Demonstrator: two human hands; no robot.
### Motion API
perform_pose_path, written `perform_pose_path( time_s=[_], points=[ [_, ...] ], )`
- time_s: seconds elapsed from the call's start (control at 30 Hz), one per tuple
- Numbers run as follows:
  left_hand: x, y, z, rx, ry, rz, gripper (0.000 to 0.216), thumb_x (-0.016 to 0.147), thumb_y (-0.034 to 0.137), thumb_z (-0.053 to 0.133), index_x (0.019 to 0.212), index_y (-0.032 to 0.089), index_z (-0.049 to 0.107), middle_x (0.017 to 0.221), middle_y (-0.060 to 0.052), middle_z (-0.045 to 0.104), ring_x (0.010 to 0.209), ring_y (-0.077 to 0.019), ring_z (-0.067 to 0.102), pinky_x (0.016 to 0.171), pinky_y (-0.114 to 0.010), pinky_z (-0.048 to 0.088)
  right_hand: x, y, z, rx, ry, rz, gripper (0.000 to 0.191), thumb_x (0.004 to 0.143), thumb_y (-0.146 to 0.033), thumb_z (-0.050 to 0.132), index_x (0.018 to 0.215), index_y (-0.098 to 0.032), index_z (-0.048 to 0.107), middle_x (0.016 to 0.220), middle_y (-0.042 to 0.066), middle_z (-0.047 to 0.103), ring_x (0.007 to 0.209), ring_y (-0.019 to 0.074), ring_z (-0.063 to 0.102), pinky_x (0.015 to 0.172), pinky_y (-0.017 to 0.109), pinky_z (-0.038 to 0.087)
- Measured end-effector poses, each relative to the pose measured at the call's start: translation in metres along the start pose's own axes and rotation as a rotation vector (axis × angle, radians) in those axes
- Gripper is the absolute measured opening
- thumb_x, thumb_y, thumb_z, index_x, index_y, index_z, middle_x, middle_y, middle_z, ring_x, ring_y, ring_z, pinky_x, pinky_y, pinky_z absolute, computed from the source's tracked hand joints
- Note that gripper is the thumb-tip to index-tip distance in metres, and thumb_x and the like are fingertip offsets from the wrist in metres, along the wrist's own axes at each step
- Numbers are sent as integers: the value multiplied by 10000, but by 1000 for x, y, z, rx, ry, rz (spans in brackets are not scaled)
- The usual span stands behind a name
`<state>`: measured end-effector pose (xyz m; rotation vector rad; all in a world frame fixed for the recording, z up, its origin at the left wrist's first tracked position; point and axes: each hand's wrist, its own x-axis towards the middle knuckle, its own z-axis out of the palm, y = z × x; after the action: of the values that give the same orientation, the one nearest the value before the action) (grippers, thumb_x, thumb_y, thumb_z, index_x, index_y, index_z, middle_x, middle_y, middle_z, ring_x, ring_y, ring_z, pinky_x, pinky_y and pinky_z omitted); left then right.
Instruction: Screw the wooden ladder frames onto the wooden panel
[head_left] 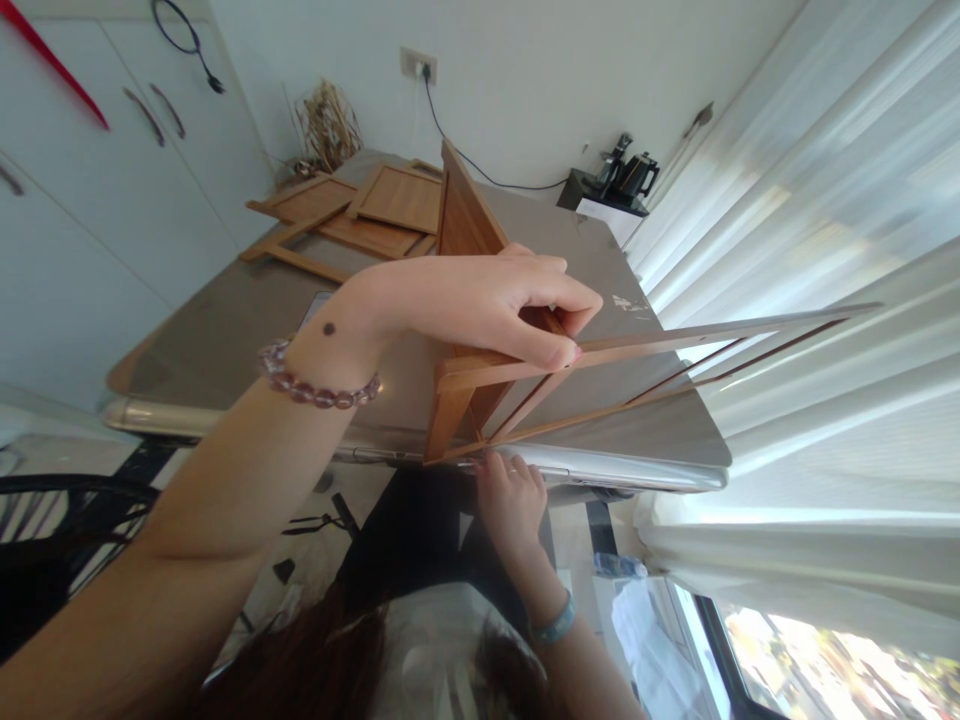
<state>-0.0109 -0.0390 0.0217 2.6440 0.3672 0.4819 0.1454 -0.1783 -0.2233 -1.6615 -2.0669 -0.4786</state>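
Left hand (480, 298) (with beaded bracelet (319, 393)) grips a wooden frame (637, 346).

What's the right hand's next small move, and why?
Probably a light steadying press by the right hand at the wooden frame's lower near corner: the left hand grips the frame from above, the right fingers are already close to that corner, and the frame's far end extends beyond the table in this view, so it could swing.

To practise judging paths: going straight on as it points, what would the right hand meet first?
Most likely the wooden frame, at its lower bar by the table's edge; depth is unclear, so the right hand may already touch it.
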Motion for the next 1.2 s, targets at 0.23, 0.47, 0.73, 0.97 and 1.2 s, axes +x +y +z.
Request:
perform_pose_path(
  time_s=[0.23, 0.47, 0.73, 0.97, 1.2],
  points=[
    [0, 0, 1, 20, -5, -11, 273, 851, 420, 502, 713, 196, 432, 718, -9, 476, 783, -151, 449, 793, -291, 354, 10, 6, -7, 3, -4, -88, 406, 1028, -415, 398, 715, -220, 568, 561, 26, 574, 633, 186, 512, 641, 339, 268],
    [0, 0, 0, -10, -11, 1, 271, 836, 408, 510, 690, 196, 426, 686, -9, 483, 768, -153, 451, 792, -299, 360, 17, 5, -7, 168, -68, -5, 429, 1031, -291, 397, 651, -208, 579, 557, 28, 600, 600, 154, 530, 620, 328, 266],
    [1, -2, 1, -42, -2, -24, 276, 820, 401, 545, 668, 192, 449, 675, 0, 501, 726, -136, 471, 774, -300, 372, 4, -12, 2, 665, -192, 406, 626, 1066, -393, 179, 718, -192, 659, 455, -19, 528, 413, 107, 474, 484, 263, 268],
    [1, -2, 2, -34, 1, -22, 281, 838, 409, 524, 681, 186, 455, 696, 3, 501, 729, -126, 462, 767, -292, 359, 1, -31, 8, 1803, -275, 1075, 500, 854, -682, 526, 785, -201, 647, 485, -79, 341, 469, 89, 254, 483, 243, 207],
    [0, -2, 2, -12, -9, -5, 287, 860, 411, 490, 692, 188, 424, 690, 6, 481, 735, -128, 459, 771, -295, 346, 0, -30, 10, 1913, -346, 1138, 372, 851, -604, 549, 813, -234, 568, 528, -102, 249, 475, 97, 184, 470, 238, 207]
  ],
)
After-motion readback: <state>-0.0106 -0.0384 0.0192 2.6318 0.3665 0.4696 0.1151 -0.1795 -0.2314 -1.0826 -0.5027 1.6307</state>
